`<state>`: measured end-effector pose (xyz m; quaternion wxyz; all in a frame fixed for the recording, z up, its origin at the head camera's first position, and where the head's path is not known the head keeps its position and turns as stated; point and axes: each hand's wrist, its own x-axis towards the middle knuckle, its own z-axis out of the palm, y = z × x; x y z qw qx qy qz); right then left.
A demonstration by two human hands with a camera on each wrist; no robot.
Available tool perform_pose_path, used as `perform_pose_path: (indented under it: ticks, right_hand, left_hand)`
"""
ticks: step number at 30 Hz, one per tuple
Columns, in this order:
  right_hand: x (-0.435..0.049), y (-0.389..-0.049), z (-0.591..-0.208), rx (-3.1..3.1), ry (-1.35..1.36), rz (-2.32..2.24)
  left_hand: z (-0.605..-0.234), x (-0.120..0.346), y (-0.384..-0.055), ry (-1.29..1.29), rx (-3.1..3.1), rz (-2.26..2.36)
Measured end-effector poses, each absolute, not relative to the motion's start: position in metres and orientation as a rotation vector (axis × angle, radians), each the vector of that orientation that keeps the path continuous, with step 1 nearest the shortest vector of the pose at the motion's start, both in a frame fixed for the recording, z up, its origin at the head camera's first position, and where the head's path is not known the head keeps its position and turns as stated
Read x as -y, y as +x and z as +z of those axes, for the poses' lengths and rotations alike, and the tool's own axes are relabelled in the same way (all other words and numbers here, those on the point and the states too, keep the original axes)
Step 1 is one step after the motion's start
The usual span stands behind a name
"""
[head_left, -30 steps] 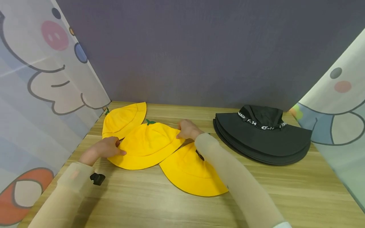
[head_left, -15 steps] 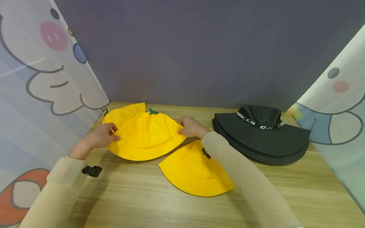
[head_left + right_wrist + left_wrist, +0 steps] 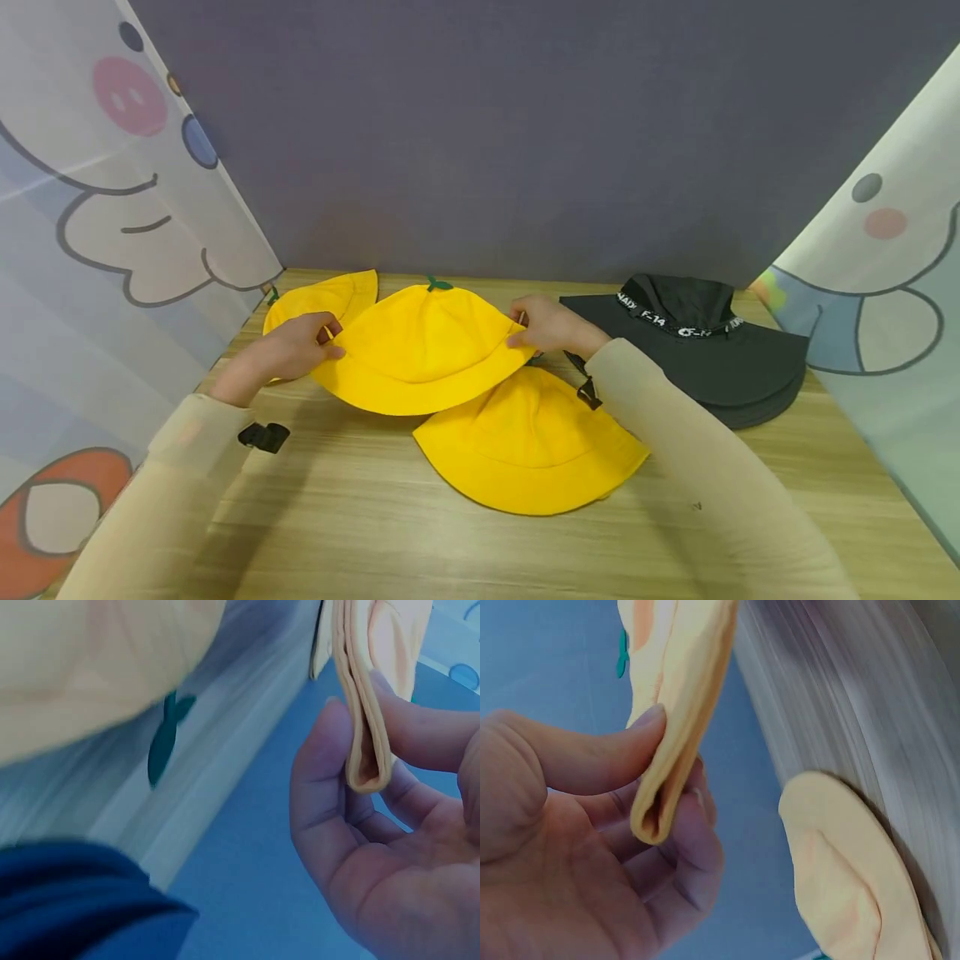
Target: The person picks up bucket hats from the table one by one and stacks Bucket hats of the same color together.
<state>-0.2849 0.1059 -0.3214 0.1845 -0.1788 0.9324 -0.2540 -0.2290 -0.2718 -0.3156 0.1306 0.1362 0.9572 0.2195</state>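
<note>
Pinching one yellow hat [image 3: 423,354] between them, the left hand [image 3: 296,343] and right hand [image 3: 553,325] each grip an end of its brim, thumb on one side and curled fingers on the other. The hat is held up above the counter [image 3: 360,533], crown away from the person, between a second yellow hat [image 3: 318,300] at the back left and a third yellow hat [image 3: 532,446] nearer the front. In the head view it overlaps both; I cannot tell whether it touches either. To the right sits one stack of black hats [image 3: 735,371], their brims layered too closely to count.

Three green sprouts show, one per yellow hat, the held hat's sprout [image 3: 438,284] upright on its crown. The yellow cloth looks smooth and matte, folded flat into a half-round with a seam above the brim. The top black hat has a crumpled crown and a white-lettered band [image 3: 667,322]. Two cream sleeves [image 3: 697,467] reach in over the counter, which has pale, streaky wood grain. Behind it stands a plain grey wall [image 3: 525,142], flanked by two panels [image 3: 45,275] printed with cartoon figures.
</note>
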Motion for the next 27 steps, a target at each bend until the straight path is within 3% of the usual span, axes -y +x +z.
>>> perform_pose_path:
  ticks: [27]
  right_hand:
    - [-0.203,-0.233,-0.312,-2.584,-0.51,-0.717]
  left_hand:
    - [-0.318,0.193,-0.238,0.57,-2.655,0.718]
